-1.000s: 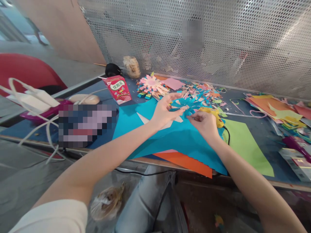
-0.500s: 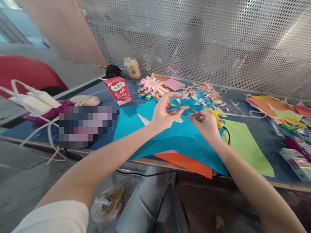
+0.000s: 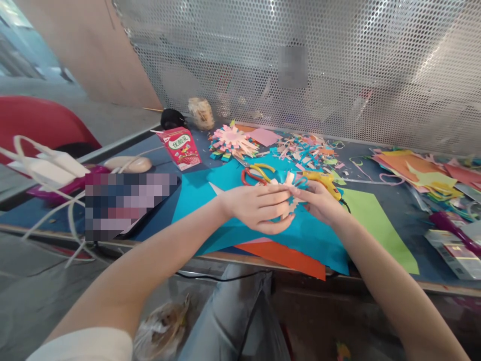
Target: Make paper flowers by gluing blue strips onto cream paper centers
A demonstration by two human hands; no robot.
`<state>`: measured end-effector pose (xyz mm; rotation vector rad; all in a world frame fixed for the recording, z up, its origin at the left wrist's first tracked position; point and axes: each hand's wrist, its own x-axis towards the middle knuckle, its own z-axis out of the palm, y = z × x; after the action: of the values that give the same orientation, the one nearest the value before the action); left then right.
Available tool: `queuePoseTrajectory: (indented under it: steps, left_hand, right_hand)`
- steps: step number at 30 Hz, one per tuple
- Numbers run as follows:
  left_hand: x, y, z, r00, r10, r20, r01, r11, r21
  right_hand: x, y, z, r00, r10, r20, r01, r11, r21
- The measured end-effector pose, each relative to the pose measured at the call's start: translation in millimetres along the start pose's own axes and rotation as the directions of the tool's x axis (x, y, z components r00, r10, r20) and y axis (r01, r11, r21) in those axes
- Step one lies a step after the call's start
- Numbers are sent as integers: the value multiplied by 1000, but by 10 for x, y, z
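My left hand [image 3: 263, 206] curls around a fringed paper flower [image 3: 296, 203] with pale and blue strips, its palm side and part of the paper hidden. Against its edge, my right hand [image 3: 319, 201] pinches some of the blue strips, fingertips meeting those of my left. Both hands are over a large blue paper sheet [image 3: 225, 235]. Just beyond them lie scissors [image 3: 259, 173] with red and yellow handles. A yellow glue gun [image 3: 323, 181] rests behind my right hand.
Pink layered paper flowers [image 3: 233, 140] and a heap of paper scraps [image 3: 308, 150] lie at the back. A red drink carton [image 3: 182, 149] stands left of them. Green paper [image 3: 379, 225], orange paper [image 3: 289, 258] and a tablet-like device [image 3: 131, 205] surround the blue sheet.
My left hand has turned over and come down nearer to me, closing round the paper flower. My right hand has shifted slightly lower, and the scissors have come into view.
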<state>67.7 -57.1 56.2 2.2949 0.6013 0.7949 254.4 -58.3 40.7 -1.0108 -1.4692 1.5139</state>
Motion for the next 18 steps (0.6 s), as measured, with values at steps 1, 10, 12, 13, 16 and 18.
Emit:
queuePoseTrajectory:
  steps: [1, 10, 12, 13, 16, 18]
  left_hand:
    - [1, -5, 8, 1000, -8, -15, 8, 1000, -3]
    - [-39, -113, -29, 998, -1, -69, 15, 978, 207]
    - [-45, -173, -35, 984, 160, -77, -113, 899, 424]
    - [-52, -224, -38, 957, 280, -81, -195, 819, 539]
    - [-97, -451, -56, 779, 621, -84, -341, 533, 775]
    - [-136, -602, -81, 739, 636, -222, -276, 586, 762]
  right_hand:
    - [-3, 8, -4, 1000, -27, -3, 27, 999, -17]
    - [39, 39, 18, 992, -121, 23, 119, 990, 70]
    - [66, 49, 5, 983, -182, -18, 182, 983, -5]
    - [75, 56, -8, 971, -231, -53, 227, 971, -80]
    - [73, 81, -62, 869, -481, -114, 395, 815, -423]
    - [50, 95, -96, 747, -660, -79, 475, 614, -630]
